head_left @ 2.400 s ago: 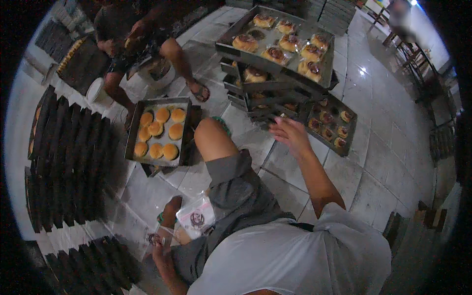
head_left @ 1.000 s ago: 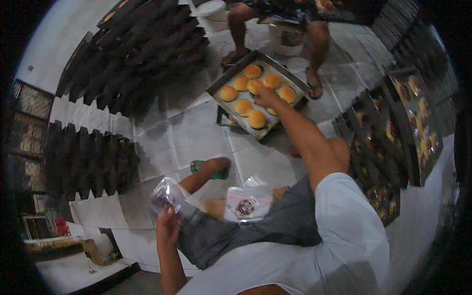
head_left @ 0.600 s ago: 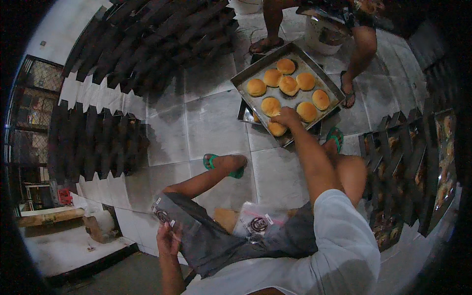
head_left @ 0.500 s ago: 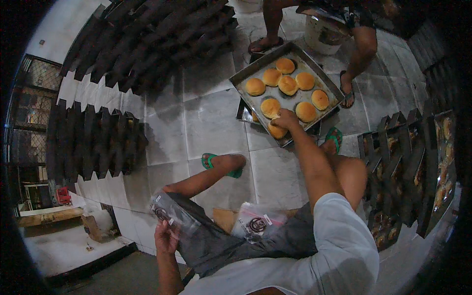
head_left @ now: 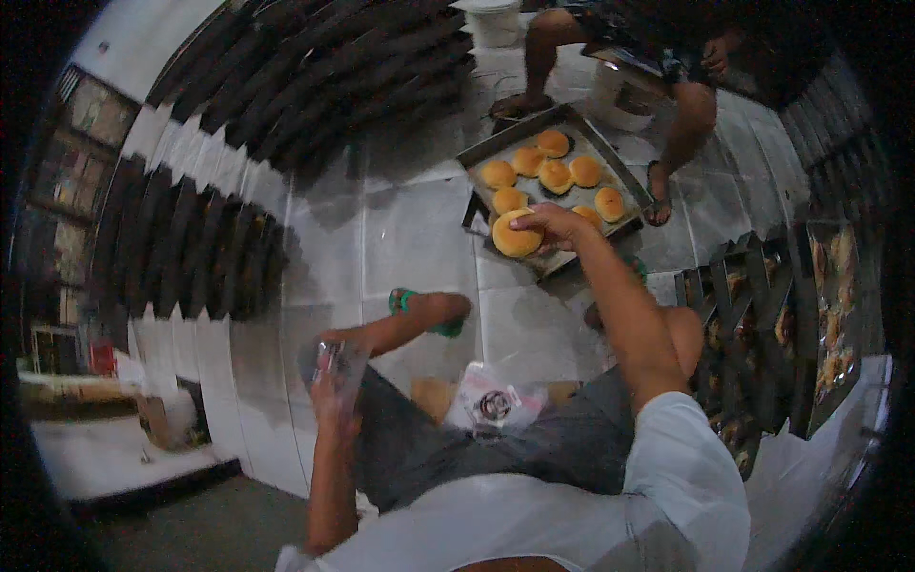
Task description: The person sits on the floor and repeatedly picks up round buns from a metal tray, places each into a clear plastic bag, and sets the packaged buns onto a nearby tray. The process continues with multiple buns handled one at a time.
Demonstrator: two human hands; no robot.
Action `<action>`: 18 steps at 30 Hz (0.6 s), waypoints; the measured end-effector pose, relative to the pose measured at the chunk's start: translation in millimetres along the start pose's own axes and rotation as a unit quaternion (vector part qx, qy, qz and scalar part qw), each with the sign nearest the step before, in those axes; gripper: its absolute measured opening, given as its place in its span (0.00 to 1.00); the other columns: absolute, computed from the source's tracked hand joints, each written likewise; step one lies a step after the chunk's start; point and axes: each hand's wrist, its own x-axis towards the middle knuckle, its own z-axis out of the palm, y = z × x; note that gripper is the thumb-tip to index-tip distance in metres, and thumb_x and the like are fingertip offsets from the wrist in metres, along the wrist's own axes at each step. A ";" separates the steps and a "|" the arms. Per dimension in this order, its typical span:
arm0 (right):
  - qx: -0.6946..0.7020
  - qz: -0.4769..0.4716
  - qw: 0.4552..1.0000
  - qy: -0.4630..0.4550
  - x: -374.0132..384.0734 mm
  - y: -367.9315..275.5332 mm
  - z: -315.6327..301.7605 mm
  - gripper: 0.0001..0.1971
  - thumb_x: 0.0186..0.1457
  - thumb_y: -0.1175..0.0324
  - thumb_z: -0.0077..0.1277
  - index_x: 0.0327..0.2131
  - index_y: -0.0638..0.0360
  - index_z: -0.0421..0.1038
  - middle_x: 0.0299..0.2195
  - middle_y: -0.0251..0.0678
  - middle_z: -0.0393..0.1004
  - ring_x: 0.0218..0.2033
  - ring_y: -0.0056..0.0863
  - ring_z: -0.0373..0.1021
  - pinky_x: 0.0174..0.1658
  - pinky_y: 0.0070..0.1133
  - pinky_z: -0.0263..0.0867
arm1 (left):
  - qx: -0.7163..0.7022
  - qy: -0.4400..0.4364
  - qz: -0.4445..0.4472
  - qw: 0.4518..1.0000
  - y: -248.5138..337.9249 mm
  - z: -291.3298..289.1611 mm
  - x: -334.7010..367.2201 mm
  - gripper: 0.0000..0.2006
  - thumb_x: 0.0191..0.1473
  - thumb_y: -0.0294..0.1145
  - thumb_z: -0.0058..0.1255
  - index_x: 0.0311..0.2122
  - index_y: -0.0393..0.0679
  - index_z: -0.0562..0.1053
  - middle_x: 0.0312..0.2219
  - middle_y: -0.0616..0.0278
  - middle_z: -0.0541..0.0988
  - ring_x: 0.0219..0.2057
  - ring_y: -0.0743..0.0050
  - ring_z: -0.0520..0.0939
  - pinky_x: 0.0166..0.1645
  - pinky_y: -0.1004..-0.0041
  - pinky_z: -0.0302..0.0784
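Observation:
My right hand point(head_left: 560, 229) grips a round golden bun point(head_left: 516, 234), raised above the near corner of a metal baking tray point(head_left: 593, 148). Several more buns point(head_left: 555, 175) lie on that tray, which rests on another tray on the floor. In my left hand point(head_left: 334, 400), over my left thigh, is a clear plastic bag point(head_left: 345, 365) with a printed label; motion blurs it. A pile of similar printed bags point(head_left: 494, 404) lies between my thighs.
Dark trays point(head_left: 191, 238) are stacked at the left, with a larger stack point(head_left: 324, 76) behind. Filled trays point(head_left: 762, 334) stand at the right. Another person's legs point(head_left: 688, 124) are beyond the buns, near a white bucket point(head_left: 620, 95). A second bucket point(head_left: 494, 24) is farther back.
My right hand has lifted a bun off the tray's near corner and drawn it slightly left and toward me. My left hand has shifted slightly right and up, still with the bag.

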 end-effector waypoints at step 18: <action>0.054 -0.383 0.884 0.262 -229.1 7.9 288.9 0.23 0.59 0.66 0.64 0.53 0.64 0.68 0.47 0.38 0.77 0.48 0.27 0.75 0.52 0.26 0.72 | -0.137 -0.231 0.101 0.958 -8.4 127.7 -108.5 0.28 0.67 0.60 0.47 0.49 0.39 0.73 0.45 0.55 0.81 0.47 0.65 0.83 0.53 0.60 0.79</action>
